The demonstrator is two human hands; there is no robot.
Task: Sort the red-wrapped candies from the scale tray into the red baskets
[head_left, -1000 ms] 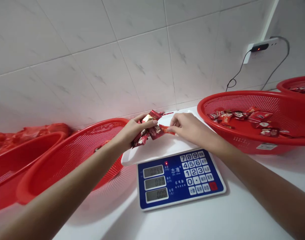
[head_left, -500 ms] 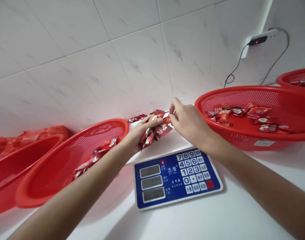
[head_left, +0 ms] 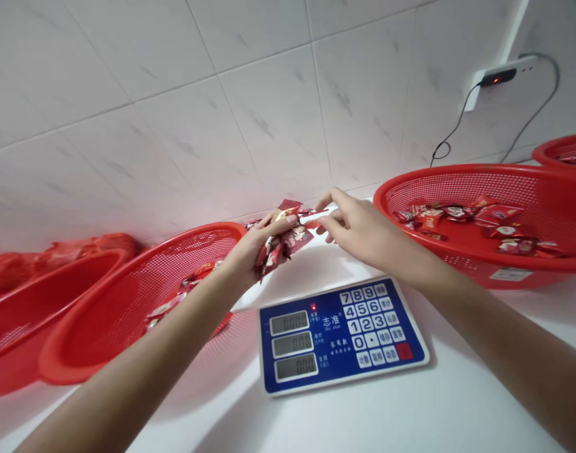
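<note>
My left hand [head_left: 264, 242] is closed around a bunch of red-wrapped candies [head_left: 288, 242], held above the white pan [head_left: 311, 274] of a digital scale. My right hand [head_left: 351, 223] hovers just to the right, its thumb and fingers apart. Close to its fingertips is the end of an orange-red wrapper [head_left: 311, 223]; whether they touch it I cannot tell. Further red wrappers show behind the bunch, partly hidden by it. The scale's blue panel [head_left: 339, 336], with number keys and three small displays, faces me below both hands.
To the right a red mesh basket [head_left: 458, 251] holds several wrapped candies, with another red basket [head_left: 547, 151] behind it. At left, a red basket [head_left: 75, 352] with candies stands beside a further red basket [head_left: 28, 314]. A power strip [head_left: 500, 78] with cables hangs on the tiled wall.
My right hand's fingers have spread from a pinch at the wrapper. My left hand with the bunch has shifted slightly left, away from it. The whole view has swung a little.
</note>
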